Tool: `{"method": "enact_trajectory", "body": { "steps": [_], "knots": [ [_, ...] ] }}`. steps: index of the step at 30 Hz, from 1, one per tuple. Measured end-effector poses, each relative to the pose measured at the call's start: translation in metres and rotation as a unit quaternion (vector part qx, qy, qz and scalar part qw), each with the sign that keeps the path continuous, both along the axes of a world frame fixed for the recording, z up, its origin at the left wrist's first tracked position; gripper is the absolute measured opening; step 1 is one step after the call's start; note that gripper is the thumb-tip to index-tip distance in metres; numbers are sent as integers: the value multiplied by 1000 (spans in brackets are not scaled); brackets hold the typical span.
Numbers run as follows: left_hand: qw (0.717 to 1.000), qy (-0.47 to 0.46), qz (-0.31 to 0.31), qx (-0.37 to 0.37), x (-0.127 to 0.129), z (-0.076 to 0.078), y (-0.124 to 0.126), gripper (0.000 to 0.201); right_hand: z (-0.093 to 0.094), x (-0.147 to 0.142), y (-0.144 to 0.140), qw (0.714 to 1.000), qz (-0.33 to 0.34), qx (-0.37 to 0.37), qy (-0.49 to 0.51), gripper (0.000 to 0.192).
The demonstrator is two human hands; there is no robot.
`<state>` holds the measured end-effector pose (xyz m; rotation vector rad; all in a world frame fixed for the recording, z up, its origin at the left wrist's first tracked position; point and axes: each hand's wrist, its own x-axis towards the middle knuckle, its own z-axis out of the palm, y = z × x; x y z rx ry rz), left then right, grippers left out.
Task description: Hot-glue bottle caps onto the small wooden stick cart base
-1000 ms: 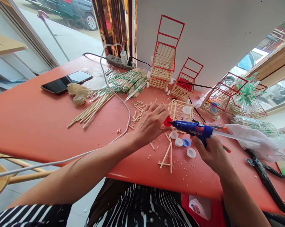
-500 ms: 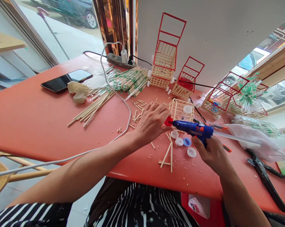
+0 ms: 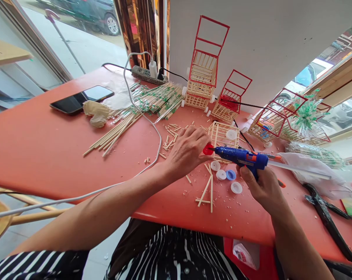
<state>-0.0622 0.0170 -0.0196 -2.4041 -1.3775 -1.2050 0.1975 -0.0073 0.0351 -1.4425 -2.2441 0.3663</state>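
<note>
The right hand [image 3: 262, 186] grips the handle of a blue glue gun [image 3: 242, 156] in the middle right of the frame, with the nozzle pointing left. The left hand [image 3: 187, 149] pinches a small red cap [image 3: 207, 149] at the centre of the frame, right at the nozzle tip. Just behind the gun stands a small basket of wooden sticks [image 3: 222, 136] with one white cap [image 3: 231, 134] lying on top of it. Below the gun, three white caps and one blue cap [image 3: 230, 175] lie loose on the orange table [image 3: 41, 151]. In the upper middle, a taller stick cart with a red frame [image 3: 203, 70] holds nothing that I can see. The fingertips of the left hand cover part of the red cap, so whether glue is on it cannot be made out. At the right edge, black pliers [image 3: 328, 219] are partly cut off.
</note>
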Motion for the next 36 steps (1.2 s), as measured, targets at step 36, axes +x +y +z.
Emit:
{"method": "enact_trajectory", "body": {
  "steps": [36],
  "knots": [
    [1000,-6,-1,-13,0,3,-2,31,4,-2,0,999,6,27,-15,55]
  ]
}}
